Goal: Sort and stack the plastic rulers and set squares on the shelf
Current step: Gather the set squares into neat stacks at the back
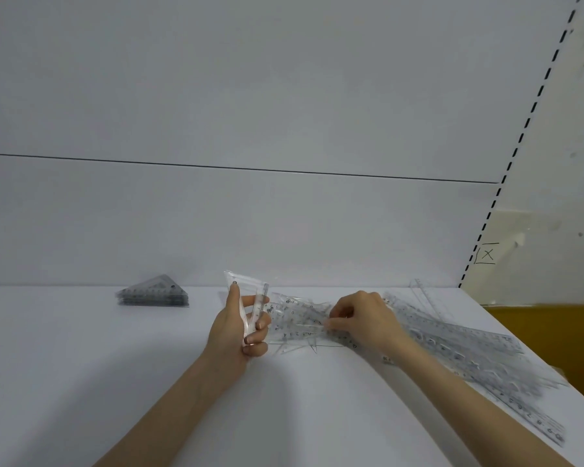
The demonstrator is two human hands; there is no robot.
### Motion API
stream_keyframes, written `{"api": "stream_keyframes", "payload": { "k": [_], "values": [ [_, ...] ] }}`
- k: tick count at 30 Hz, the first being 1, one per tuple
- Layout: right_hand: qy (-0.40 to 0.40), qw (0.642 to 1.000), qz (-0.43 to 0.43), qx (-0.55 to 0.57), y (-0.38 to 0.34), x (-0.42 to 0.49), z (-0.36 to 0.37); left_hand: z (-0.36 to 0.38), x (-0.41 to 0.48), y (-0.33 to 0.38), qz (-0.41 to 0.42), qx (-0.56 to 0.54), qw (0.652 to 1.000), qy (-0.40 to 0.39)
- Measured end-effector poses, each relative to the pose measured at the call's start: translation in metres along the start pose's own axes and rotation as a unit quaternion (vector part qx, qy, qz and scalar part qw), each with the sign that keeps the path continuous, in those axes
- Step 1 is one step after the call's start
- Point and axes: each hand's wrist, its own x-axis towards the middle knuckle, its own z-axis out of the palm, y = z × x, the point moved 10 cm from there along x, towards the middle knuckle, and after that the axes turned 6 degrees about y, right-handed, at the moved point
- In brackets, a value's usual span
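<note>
Back panel [250,96]: white, rose behind the shelf, crossed by one thin dark seam running left to right
Shelf [81,365]: white and flat, carried all the plastic; a slotted upright [520,136] climbed from its far right corner
Long rulers [469,352]: clear pile on the right part of the shelf, fanned and overlapping, long axes running from the far middle toward the near right edge; near ends blurred
Loose heap [297,325]: clear set squares and short rulers jumbled at mid-shelf between the two hands, pieces pointing many ways, its right side touching the long rulers
Set square stack [154,294]: neat pile lying flat at the far left, well apart from the heap, apex pointing toward the back panel, long edge facing the person
Right hand [361,321]: palm down over the heap, fingertips curled and pinching a pinched piece [317,326], whose kind could not be told
Left hand [236,335]: just left of the heap, fingers and thumb wrapped round the held set squares [246,291]
Held set squares: stood on edge, long axis near upright, wide end up, narrow tip down in the palm
</note>
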Motion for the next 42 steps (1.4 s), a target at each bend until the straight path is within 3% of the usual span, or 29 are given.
{"api": "stream_keyframes", "payload": {
  "k": [4,7,13,17,23,31,36,38,42],
  "values": [
    [0.005,0.998,0.019,0.067,0.007,0.005,0.001,0.001,0.000,0.001,0.007,-0.002,1.000,0.001],
    [-0.012,0.982,0.069,0.178,0.017,0.004,-0.007,0.000,0.001,0.002,0.010,-0.007,1.000,0.007],
    [-0.071,0.875,0.088,0.471,-0.020,-0.020,-0.015,0.011,-0.002,0.003,0.011,-0.014,0.999,-0.029],
    [-0.091,0.851,0.093,0.508,-0.061,-0.034,0.007,0.021,-0.009,0.002,0.015,-0.005,0.999,-0.052],
    [0.000,0.910,0.077,0.407,-0.079,-0.036,0.024,0.017,-0.007,0.001,0.014,0.000,0.999,-0.036],
    [0.047,0.961,0.027,0.270,-0.093,-0.033,0.029,0.009,-0.005,-0.001,0.013,0.008,1.000,-0.017],
    [0.059,0.955,0.009,0.292,-0.070,-0.019,-0.003,0.006,-0.003,-0.003,-0.003,0.019,1.000,-0.016],
    [0.079,0.967,0.004,0.241,-0.041,-0.004,-0.026,0.004,-0.002,-0.003,-0.011,0.009,1.000,-0.020],
    [-0.036,0.999,-0.009,0.013,0.001,0.006,-0.005,0.002,0.002,0.000,-0.005,-0.012,1.000,-0.024]
  ]
}}
